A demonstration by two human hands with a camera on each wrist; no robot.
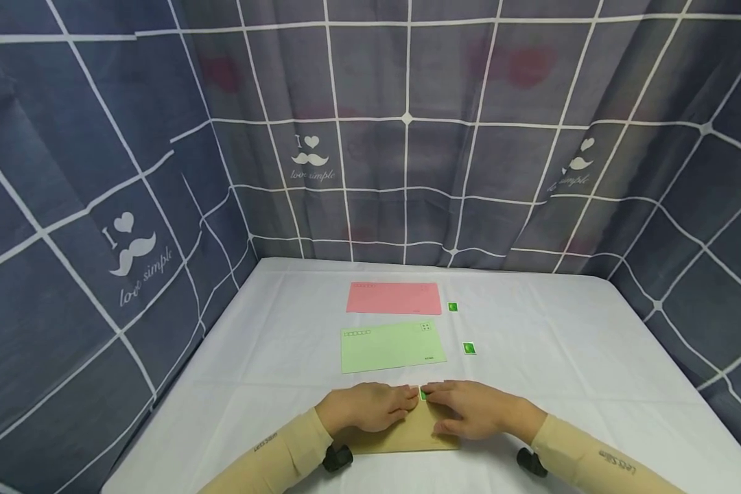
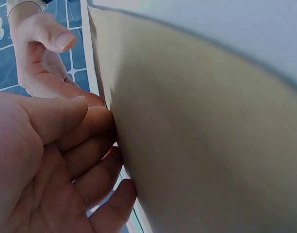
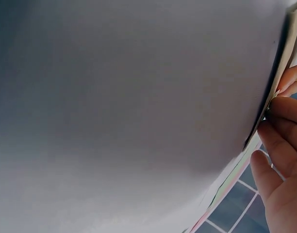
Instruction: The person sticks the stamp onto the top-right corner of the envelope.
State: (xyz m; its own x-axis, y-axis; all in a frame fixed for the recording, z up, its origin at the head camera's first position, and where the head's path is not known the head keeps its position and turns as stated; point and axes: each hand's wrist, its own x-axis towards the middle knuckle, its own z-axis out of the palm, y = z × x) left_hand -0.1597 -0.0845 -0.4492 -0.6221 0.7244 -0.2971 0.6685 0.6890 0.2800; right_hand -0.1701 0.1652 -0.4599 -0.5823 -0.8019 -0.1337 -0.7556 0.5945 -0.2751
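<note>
A brown envelope [image 1: 407, 439] lies flat right in front of a person, with both hands resting on it; whether anything is inside cannot be told. The left hand [image 1: 375, 406] lies over its left half, and the right hand [image 1: 466, 406] over its right half, fingers extended and slightly bent. Between their fingertips, at the brown envelope's far edge, sits a small green stamp [image 1: 423, 395], partly covered by the right hand's fingertips. Just beyond the brown envelope is a green envelope [image 1: 392, 346] with printed boxes in its two far corners, and farther beyond is a pink envelope [image 1: 395, 298]; their contents cannot be told either. Beyond the brown envelope and to its right lie a nearer stamp [image 1: 469, 348] and a farther stamp [image 1: 453, 307]. A white cloth [image 1: 531, 336] spreads beneath everything, and a dark gray curtain [image 1: 370, 158] with white grid lines and mustache prints rises behind and at both sides. The left wrist view adds the left palm and the right thumb, raised off the brown envelope; the right wrist view adds the brown envelope's thin edge, seen nearly side-on.
</note>
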